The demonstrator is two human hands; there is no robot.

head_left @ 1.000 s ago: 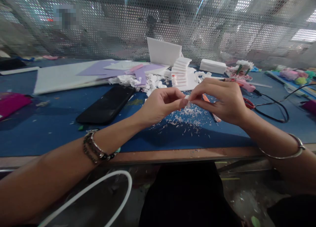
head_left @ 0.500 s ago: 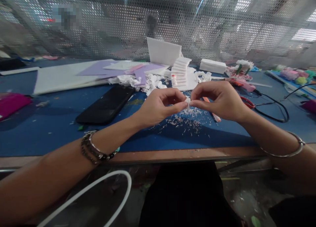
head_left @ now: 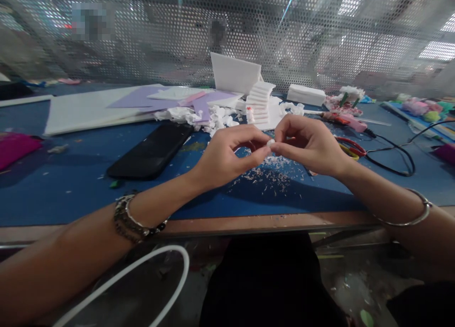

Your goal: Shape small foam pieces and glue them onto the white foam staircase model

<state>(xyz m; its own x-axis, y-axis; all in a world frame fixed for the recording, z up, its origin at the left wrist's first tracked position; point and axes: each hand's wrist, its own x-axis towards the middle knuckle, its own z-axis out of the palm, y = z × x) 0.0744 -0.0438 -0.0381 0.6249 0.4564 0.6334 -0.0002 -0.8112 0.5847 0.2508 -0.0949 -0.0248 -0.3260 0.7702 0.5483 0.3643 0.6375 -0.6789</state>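
Between the fingertips of both hands is a small white piece (head_left: 270, 142), its material too small to make out; it looks like foam or paper. My left hand (head_left: 232, 151) pinches it from the left with thumb and forefinger. From the right, my right hand (head_left: 309, 144) pinches the same piece. Both hands are held above the blue table (head_left: 199, 201), over a scatter of fine white shavings (head_left: 275, 175). Behind them stands a small white staircase-like model (head_left: 260, 104) with a tiny red and white figure on it.
A black phone (head_left: 151, 151) lies left of my hands. Torn white scraps (head_left: 220, 121) and purple sheets (head_left: 133, 98) lie behind. To the right are a pink glue gun (head_left: 353, 123), red-handled scissors (head_left: 355, 145) and a black cord (head_left: 400, 168). A perforated metal screen (head_left: 159, 38) rises at the back.
The white piece has turned or been pressed between the fingertips and shows less below them. My right hand has shifted slightly left, showing more of the scissors and covering most of the orange strip.
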